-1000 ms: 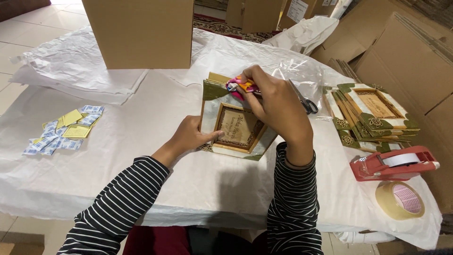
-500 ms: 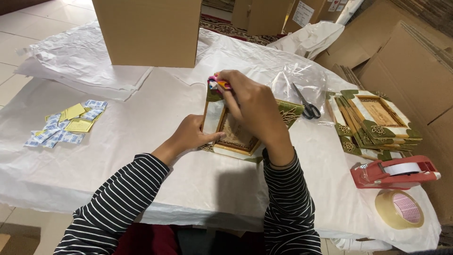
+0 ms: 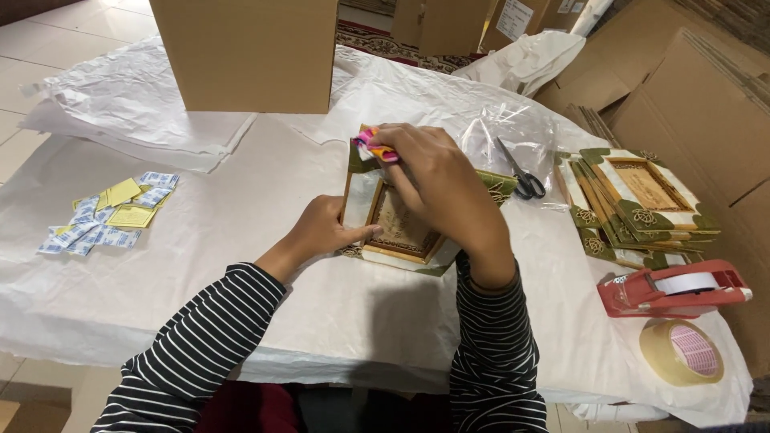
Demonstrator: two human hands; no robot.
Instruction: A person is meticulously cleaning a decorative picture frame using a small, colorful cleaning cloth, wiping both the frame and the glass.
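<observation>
My left hand (image 3: 321, 232) lies flat on the near edge of the frame (image 3: 399, 228), which sits in the middle of the table (image 3: 241, 208). My right hand (image 3: 437, 188) pinches a pink cloth (image 3: 370, 147) against the frame's far corner. Farther off are scissors (image 3: 517, 172) and a box (image 3: 249, 52).
</observation>
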